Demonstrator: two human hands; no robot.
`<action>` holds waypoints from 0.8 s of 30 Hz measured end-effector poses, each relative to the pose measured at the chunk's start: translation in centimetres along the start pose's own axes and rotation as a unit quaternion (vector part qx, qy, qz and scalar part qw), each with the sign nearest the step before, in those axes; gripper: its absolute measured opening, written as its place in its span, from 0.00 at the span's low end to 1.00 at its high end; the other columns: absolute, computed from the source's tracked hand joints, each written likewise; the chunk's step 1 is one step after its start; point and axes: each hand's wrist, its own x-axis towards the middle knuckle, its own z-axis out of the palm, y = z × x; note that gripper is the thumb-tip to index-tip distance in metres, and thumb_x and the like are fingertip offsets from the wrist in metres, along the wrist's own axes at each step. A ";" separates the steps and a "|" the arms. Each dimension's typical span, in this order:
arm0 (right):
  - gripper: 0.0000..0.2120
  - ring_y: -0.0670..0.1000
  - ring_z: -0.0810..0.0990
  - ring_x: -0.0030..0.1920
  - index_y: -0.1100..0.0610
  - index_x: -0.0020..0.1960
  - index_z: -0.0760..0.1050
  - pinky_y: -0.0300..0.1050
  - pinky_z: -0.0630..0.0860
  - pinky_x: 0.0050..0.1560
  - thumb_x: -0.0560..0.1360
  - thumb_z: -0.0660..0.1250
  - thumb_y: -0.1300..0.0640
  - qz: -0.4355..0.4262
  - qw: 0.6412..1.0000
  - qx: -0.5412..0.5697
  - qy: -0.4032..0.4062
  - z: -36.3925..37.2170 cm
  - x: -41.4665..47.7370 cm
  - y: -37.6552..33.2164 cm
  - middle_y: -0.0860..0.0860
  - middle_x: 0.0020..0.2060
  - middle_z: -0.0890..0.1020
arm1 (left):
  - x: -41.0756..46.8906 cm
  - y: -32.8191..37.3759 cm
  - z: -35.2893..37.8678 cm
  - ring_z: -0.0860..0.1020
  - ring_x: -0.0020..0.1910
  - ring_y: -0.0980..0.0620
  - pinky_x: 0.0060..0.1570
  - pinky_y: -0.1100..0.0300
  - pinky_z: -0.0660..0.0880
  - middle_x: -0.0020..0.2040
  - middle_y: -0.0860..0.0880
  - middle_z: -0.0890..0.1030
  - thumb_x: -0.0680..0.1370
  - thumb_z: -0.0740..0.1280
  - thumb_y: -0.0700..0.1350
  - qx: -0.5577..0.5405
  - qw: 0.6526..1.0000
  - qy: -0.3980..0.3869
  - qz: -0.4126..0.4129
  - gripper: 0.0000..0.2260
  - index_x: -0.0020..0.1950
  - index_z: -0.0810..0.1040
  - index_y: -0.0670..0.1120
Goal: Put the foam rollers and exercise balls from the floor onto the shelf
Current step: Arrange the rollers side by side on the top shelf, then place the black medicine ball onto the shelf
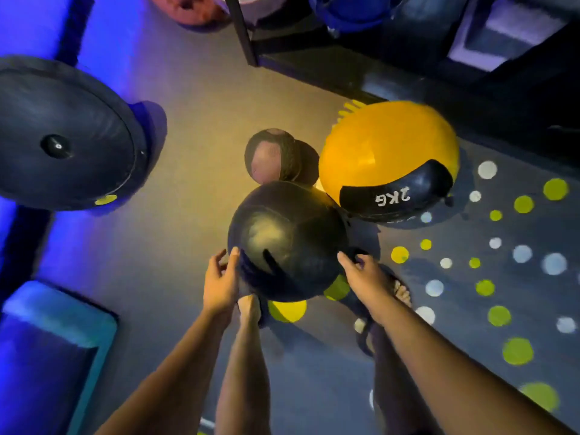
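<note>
A dim gym floor [194, 127], lit blue at the left and dotted with yellow and white spots at the right, holds three balls close together below a dark shelf [314, 62] frame at the top. The black ball [287, 240] sits nearest the person, just beside a yellow ball [386, 152] marked 2KG and a small ball [276, 157] beyond it. The left hand [221, 282] presses its fingers on the black ball's left side; the right hand [364, 276] is open at its right edge, touching or nearly so, so the ball is cupped rather than gripped. The step looks like picking up this ball. Next, both palms need to close under it, lift, and carry it to the shelf ahead.
</note>
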 end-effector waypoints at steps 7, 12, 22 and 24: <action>0.42 0.60 0.64 0.77 0.52 0.79 0.63 0.61 0.59 0.76 0.74 0.63 0.28 -0.004 0.960 0.230 0.159 8.1 13.8 -2.3 0.55 0.77 0.67 | 21.5 -2.2 2.1 0.75 0.72 0.48 0.74 0.47 0.69 0.75 0.48 0.74 0.68 0.55 0.80 0.046 0.998 -0.036 -0.018 0.46 0.77 0.70 0.53; 0.47 0.60 0.65 0.76 0.49 0.80 0.61 0.62 0.61 0.75 0.69 0.58 0.22 0.028 0.969 0.177 0.170 9.7 13.5 -1.2 0.55 0.78 0.65 | 19.5 -1.5 2.5 0.84 0.59 0.50 0.59 0.56 0.80 0.59 0.46 0.86 0.85 0.49 0.63 -0.071 0.973 -0.212 -0.061 0.29 0.67 0.80 0.46; 0.38 0.58 0.61 0.78 0.50 0.80 0.61 0.53 0.58 0.75 0.77 0.58 0.30 -0.071 0.978 0.124 0.153 9.2 -9.3 -8.6 0.53 0.79 0.63 | 4.0 4.0 -16.3 0.80 0.66 0.41 0.67 0.37 0.74 0.64 0.43 0.83 0.74 0.60 0.75 -0.107 0.989 -0.101 -0.034 0.34 0.67 0.81 0.52; 0.38 0.58 0.62 0.78 0.52 0.79 0.62 0.52 0.59 0.75 0.78 0.57 0.30 -0.087 0.979 0.133 0.127 7.4 -14.2 -11.3 0.54 0.79 0.63 | 1.7 6.4 -19.1 0.79 0.67 0.43 0.67 0.37 0.73 0.67 0.47 0.81 0.70 0.62 0.79 -0.098 0.993 -0.070 0.011 0.36 0.69 0.78 0.57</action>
